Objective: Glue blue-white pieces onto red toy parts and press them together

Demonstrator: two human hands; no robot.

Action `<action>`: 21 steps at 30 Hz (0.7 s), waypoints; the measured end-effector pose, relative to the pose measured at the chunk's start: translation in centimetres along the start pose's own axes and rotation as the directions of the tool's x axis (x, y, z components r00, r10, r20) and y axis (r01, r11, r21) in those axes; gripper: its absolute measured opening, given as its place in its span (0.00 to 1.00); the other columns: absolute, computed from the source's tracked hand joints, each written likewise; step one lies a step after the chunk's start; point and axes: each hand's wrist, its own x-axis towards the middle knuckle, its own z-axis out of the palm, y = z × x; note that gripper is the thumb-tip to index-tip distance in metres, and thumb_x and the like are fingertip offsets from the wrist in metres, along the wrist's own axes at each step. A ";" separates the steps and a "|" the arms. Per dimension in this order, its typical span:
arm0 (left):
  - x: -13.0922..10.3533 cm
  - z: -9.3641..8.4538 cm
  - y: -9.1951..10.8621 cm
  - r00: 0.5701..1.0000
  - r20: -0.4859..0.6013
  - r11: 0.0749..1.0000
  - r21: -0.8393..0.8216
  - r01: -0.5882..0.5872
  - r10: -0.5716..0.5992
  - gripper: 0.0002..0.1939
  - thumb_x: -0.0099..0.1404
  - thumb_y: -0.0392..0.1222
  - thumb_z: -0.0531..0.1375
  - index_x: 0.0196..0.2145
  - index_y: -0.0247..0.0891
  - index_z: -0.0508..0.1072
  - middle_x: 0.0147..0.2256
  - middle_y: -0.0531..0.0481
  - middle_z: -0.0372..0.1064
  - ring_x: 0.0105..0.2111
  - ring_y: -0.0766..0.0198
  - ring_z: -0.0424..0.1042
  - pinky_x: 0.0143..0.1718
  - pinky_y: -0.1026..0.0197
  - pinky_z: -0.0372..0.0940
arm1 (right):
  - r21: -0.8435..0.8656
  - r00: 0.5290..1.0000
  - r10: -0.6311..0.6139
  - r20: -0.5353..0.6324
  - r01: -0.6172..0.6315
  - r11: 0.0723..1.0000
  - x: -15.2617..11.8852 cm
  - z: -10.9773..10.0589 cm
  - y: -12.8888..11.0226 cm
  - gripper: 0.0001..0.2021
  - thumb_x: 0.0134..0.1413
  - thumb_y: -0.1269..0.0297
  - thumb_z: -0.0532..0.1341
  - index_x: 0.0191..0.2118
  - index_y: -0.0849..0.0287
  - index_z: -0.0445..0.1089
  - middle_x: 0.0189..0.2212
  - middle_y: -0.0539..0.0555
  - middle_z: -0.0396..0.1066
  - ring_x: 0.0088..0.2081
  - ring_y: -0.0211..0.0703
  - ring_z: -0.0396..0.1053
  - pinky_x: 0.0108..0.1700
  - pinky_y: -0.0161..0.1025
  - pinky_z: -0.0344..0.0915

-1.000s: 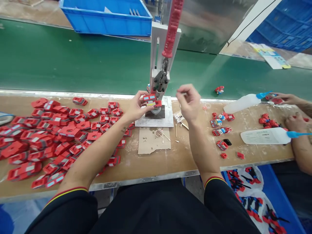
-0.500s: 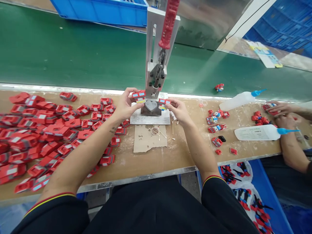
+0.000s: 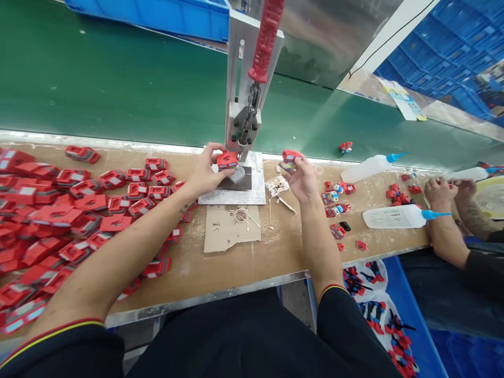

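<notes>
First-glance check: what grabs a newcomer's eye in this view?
Probably the heap of red parts covering the left of the bench, then the upright press's red handle at top centre. Between heap and press base, the left hand holds a red piece; the right hand holds another right of the press.

Red pieces [image 3: 227, 159] look plastic, the press stand [image 3: 245, 68] smooth metal.
</notes>
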 end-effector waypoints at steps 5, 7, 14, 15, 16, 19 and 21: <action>0.0 -0.5 -0.1 1.000 0.014 0.993 0.118 0.023 -0.025 0.27 0.54 0.41 0.72 0.50 0.41 0.67 0.39 0.52 0.75 0.38 0.58 0.79 0.50 0.50 0.74 | -0.615 0.986 -0.164 -0.044 0.103 0.782 9.0 -2.0 0.1 0.21 0.60 0.55 0.62 0.58 0.54 0.71 0.52 0.60 0.75 0.51 0.51 0.74 0.52 0.50 0.74; -0.3 -0.5 0.0 0.999 0.039 0.987 0.163 0.014 -0.021 0.26 0.55 0.41 0.71 0.49 0.41 0.67 0.39 0.52 0.76 0.38 0.58 0.78 0.50 0.50 0.74 | -0.794 0.985 -0.160 0.069 0.151 0.590 11.5 -1.4 -0.1 0.20 0.57 0.64 0.64 0.55 0.58 0.75 0.54 0.63 0.73 0.54 0.55 0.71 0.61 0.55 0.69; -0.1 0.5 0.6 0.994 0.103 0.983 0.183 0.015 -0.034 0.23 0.58 0.37 0.68 0.50 0.41 0.68 0.40 0.49 0.78 0.40 0.57 0.79 0.51 0.51 0.74 | -0.854 0.968 -0.029 0.251 0.235 0.465 13.8 1.1 0.4 0.25 0.46 0.76 0.65 0.54 0.66 0.76 0.54 0.68 0.74 0.57 0.63 0.67 0.68 0.62 0.60; 0.0 0.6 0.6 0.993 0.110 0.983 0.185 0.018 -0.039 0.23 0.58 0.37 0.68 0.50 0.40 0.68 0.41 0.49 0.79 0.41 0.56 0.79 0.51 0.52 0.74 | -0.858 0.967 -0.024 0.255 0.238 0.456 13.9 1.0 0.5 0.30 0.47 0.75 0.65 0.59 0.67 0.73 0.57 0.70 0.72 0.59 0.63 0.66 0.68 0.63 0.60; 0.0 0.7 0.7 0.992 0.117 0.982 0.188 0.020 -0.043 0.23 0.58 0.38 0.68 0.50 0.40 0.68 0.42 0.48 0.79 0.42 0.56 0.79 0.51 0.52 0.73 | -0.859 0.967 -0.037 0.251 0.240 0.453 14.0 0.8 0.3 0.33 0.49 0.73 0.65 0.64 0.67 0.69 0.59 0.71 0.71 0.61 0.64 0.65 0.68 0.64 0.60; -0.1 0.7 0.8 0.989 0.131 0.979 0.199 0.044 -0.071 0.22 0.60 0.38 0.68 0.51 0.40 0.68 0.45 0.46 0.79 0.44 0.56 0.79 0.52 0.52 0.72 | -0.781 0.946 -0.272 0.176 0.303 0.547 13.2 0.8 -2.1 0.33 0.61 0.62 0.60 0.70 0.61 0.58 0.64 0.70 0.65 0.64 0.63 0.64 0.65 0.65 0.64; -0.2 0.7 1.1 0.985 0.138 0.976 0.206 0.073 -0.103 0.21 0.62 0.37 0.67 0.52 0.40 0.68 0.46 0.46 0.79 0.46 0.56 0.79 0.54 0.52 0.71 | -0.620 0.844 -0.530 0.077 0.457 0.637 11.5 2.0 -5.5 0.29 0.69 0.50 0.54 0.70 0.52 0.55 0.62 0.65 0.65 0.61 0.60 0.67 0.59 0.63 0.70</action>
